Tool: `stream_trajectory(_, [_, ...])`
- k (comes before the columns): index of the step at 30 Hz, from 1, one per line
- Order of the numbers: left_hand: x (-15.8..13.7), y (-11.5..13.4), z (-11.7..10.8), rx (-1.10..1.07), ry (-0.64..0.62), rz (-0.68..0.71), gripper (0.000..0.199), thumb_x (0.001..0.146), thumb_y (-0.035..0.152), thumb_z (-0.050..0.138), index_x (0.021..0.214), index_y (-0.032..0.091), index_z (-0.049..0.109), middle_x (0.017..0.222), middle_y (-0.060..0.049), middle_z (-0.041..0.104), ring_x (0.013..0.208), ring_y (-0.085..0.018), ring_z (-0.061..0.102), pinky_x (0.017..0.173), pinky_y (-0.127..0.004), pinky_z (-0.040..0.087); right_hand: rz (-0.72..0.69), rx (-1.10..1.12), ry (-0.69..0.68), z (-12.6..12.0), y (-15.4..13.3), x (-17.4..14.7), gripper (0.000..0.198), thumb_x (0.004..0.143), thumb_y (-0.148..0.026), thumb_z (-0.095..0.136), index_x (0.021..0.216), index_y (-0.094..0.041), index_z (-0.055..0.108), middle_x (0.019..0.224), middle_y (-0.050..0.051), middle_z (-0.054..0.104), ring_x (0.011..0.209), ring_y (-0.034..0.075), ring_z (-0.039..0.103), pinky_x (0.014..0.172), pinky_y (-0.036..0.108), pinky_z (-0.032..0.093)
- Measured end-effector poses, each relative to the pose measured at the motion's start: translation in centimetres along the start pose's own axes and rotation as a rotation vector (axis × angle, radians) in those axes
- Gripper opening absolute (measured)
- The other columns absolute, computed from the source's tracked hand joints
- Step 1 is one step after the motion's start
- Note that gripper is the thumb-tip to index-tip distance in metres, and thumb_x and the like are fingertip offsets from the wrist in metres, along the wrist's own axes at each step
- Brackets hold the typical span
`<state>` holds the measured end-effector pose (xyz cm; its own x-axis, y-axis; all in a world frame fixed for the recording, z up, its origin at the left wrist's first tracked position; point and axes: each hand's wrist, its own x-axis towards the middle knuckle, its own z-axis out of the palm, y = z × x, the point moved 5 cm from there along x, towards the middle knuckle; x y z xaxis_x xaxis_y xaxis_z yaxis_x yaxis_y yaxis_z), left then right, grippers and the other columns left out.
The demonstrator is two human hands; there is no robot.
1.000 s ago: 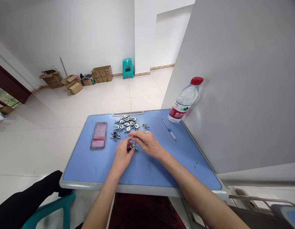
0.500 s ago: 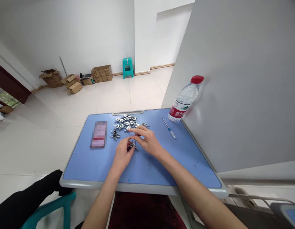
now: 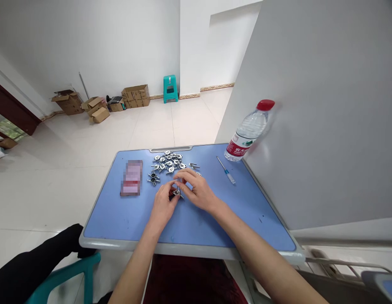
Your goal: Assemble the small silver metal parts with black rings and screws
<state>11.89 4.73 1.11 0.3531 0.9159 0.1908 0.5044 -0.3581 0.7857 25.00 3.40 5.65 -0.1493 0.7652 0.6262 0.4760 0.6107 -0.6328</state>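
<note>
My left hand is closed on a small silver metal fitting, holding it low over the blue table. My right hand pinches a slim upright tool with a thin metal shaft, which looks like a small screwdriver; its tip meets the fitting, and the fingers hide much of it. Beyond my hands lies a pile of similar silver fittings. Two fittings with dark round centres sit apart, left of the pile. A few more lie close behind my right hand.
A phone with a blurred screen lies at left on the blue table. A screwdriver with a blue and clear handle rests at right, near a red-capped water bottle by the grey partition. Someone's black-clad leg is at lower left.
My right hand's fingers have drawn in lower and closer around the screwdriver, uncovering more of the fittings behind. My left hand keeps the fitting in nearly the same place. The view has shifted slightly.
</note>
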Motion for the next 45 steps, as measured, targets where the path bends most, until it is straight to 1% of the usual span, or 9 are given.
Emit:
stream_trajectory(3, [0.01,-0.04,0.01,0.012,0.007,0.007,0.037,0.081,0.010,0.058,0.117,0.020,0.058,0.096,-0.004,0.065,0.088,-0.019,0.060,0.084,-0.035,0.050,0.002,0.000,0.018,0.19,0.21,-0.03,0.014,0.093,-0.022,0.053,0.101,-0.023,0.065,0.093,0.007,0.063,0.082,0.018,0.061,0.074,0.032,0.051])
stream_trajectory(6, [0.05,-0.10,0.05,0.021,-0.010,-0.011,0.039,0.080,0.008,0.058,0.117,0.020,0.059,0.094,-0.003,0.065,0.087,-0.019,0.060,0.083,-0.035,0.050,0.023,0.058,-0.040,0.26,0.39,-0.01,0.024,0.095,-0.018,0.049,0.111,-0.024,0.064,0.092,0.005,0.065,0.083,0.017,0.062,0.076,0.031,0.052])
stream_trajectory(10, [0.07,0.00,-0.02,0.002,-0.015,-0.003,0.047,0.080,0.008,0.058,0.125,0.022,0.055,0.095,-0.002,0.065,0.088,-0.018,0.060,0.083,-0.033,0.050,-0.013,0.010,-0.055,0.00,0.18,-0.19,0.033,0.097,-0.015,0.040,0.124,-0.023,0.057,0.094,0.006,0.067,0.088,0.018,0.063,0.082,0.035,0.051])
stream_trajectory(16, [0.08,0.22,-0.11,0.020,-0.015,-0.010,0.034,0.081,0.008,0.057,0.113,0.019,0.059,0.094,-0.004,0.065,0.090,-0.019,0.060,0.083,-0.034,0.049,-0.052,-0.090,0.009,0.32,0.03,-0.38,0.024,0.096,-0.021,0.047,0.116,-0.024,0.061,0.100,0.008,0.062,0.089,0.019,0.061,0.076,0.032,0.052])
stream_trajectory(23, [0.11,0.08,0.00,-0.005,-0.026,-0.027,0.043,0.080,0.007,0.059,0.121,0.020,0.056,0.096,-0.003,0.064,0.089,-0.018,0.059,0.084,-0.034,0.049,-0.029,0.000,-0.006,0.12,0.02,-0.31,0.034,0.097,-0.015,0.041,0.125,-0.025,0.056,0.098,0.006,0.063,0.092,0.019,0.060,0.082,0.036,0.051])
stream_trajectory(28, [0.08,0.24,-0.04,0.015,-0.028,-0.022,0.037,0.081,0.007,0.058,0.115,0.019,0.058,0.095,-0.004,0.064,0.088,-0.019,0.059,0.084,-0.034,0.049,-0.018,-0.035,0.034,0.03,0.15,-0.34,0.029,0.095,-0.019,0.047,0.119,-0.027,0.061,0.097,0.006,0.059,0.084,0.018,0.059,0.073,0.033,0.052])
stream_trajectory(34, [0.04,0.15,-0.02,0.004,-0.026,-0.007,0.042,0.080,0.007,0.058,0.120,0.021,0.056,0.095,-0.003,0.065,0.089,-0.019,0.060,0.084,-0.035,0.049,-0.049,-0.037,-0.014,-0.03,-0.12,-0.27,0.036,0.097,-0.014,0.040,0.127,-0.027,0.055,0.095,0.006,0.065,0.090,0.019,0.060,0.083,0.037,0.050])
stream_trajectory(39, [0.09,0.28,-0.06,0.014,-0.023,-0.010,0.035,0.081,0.008,0.057,0.113,0.020,0.059,0.095,-0.004,0.065,0.089,-0.019,0.059,0.084,-0.035,0.049,-0.002,-0.076,0.025,0.16,0.13,-0.42,0.031,0.095,-0.019,0.046,0.121,-0.027,0.061,0.096,0.007,0.060,0.084,0.018,0.059,0.074,0.033,0.051])
stream_trajectory(45, [-0.01,-0.01,0.01,-0.017,-0.018,-0.021,0.045,0.081,0.009,0.058,0.123,0.023,0.056,0.097,-0.003,0.065,0.088,-0.018,0.059,0.084,-0.035,0.050,0.005,-0.007,0.012,-0.30,0.01,-0.40,0.036,0.094,-0.013,0.044,0.126,-0.027,0.056,0.096,0.005,0.066,0.088,0.018,0.061,0.082,0.036,0.051])
